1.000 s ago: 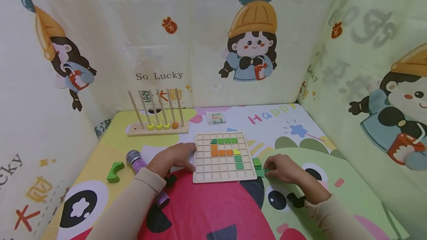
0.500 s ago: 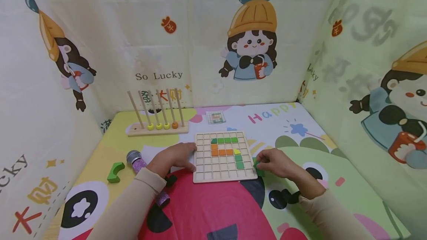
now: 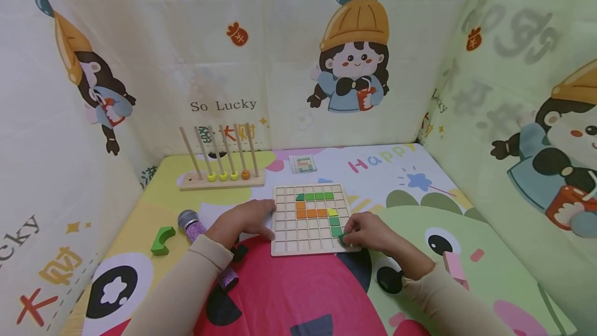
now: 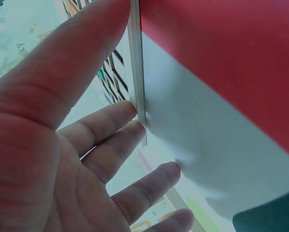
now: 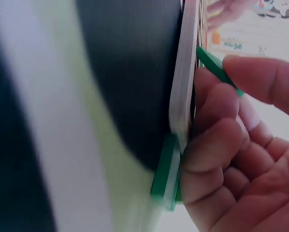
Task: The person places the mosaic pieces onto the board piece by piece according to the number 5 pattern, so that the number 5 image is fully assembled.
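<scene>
A wooden grid board (image 3: pixel 285 234) lies flat on the table, with orange, yellow and green tiles set in some of its squares. My left hand (image 3: pixel 244 219) rests at the board's left side; in the left wrist view its extended thumb and fingertips touch the board's edge. Over the board's lower right part, my right hand (image 3: pixel 370 231) pinches a dark green tile (image 5: pixel 217 70) between thumb and finger. More green tiles (image 5: pixel 166 169) lie against the board's right edge in the right wrist view, hidden by my right hand in the head view.
Behind the board is a small printed pattern card (image 3: pixel 302 164). A wooden peg stand (image 3: pixel 222 184) with several beads stands back left. Left of my left hand lie a purple microphone (image 3: pixel 193 228) and a green arch block (image 3: pixel 163 241). A pink block (image 3: pixel 454 265) lies beyond my right forearm.
My right hand has moved left from beside the loose green tiles to above the board, bringing a green tile with it. The left hand has stayed at the board's edge.
</scene>
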`<action>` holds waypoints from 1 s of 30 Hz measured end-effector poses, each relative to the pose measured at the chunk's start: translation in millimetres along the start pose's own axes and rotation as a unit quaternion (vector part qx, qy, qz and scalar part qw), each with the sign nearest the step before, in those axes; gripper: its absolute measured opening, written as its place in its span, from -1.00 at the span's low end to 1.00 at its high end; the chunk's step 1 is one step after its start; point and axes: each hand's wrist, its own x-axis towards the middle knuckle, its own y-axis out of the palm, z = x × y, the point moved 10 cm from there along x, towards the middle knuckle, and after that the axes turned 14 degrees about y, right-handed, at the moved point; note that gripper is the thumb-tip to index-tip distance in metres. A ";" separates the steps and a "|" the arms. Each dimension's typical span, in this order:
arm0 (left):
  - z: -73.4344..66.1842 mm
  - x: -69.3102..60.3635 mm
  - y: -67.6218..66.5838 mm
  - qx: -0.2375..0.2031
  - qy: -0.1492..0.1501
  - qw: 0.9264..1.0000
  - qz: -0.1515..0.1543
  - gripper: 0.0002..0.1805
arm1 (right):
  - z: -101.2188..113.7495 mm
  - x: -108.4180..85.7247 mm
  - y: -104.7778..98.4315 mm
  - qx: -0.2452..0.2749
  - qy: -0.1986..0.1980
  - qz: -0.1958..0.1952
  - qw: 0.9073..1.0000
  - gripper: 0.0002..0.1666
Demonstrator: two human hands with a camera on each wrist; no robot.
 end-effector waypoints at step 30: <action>-1.8 -1.0 0.1 -0.004 0.001 1.000 0.002 -0.18 | 19.8 -0.8 13.9 -0.129 0.011 -0.078 0.989 -0.82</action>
